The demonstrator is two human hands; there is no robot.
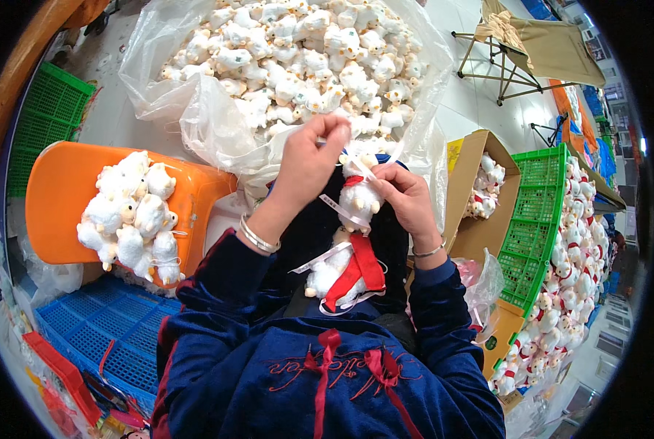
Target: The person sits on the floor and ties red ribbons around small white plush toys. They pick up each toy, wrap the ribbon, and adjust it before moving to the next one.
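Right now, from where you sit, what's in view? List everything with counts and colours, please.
Toy at the hands: one, white with red neckband, centre
Lap toy: one, white, on lap
Red cloth: count unclear, red, over lap toy
Ribbons: several, white, around both toys
Loose toys: too many to count, white, in clear bag, top
Orange seat: one, orange, left, toys on top
Crates: several, blue and green, both sides
Cardboard box: one, brown, right, toys inside
Red-trimmed toys: many, white, far right
Folding chair: one, beige, upper right
Bracelets: silver, both wrists
Hands: left, right
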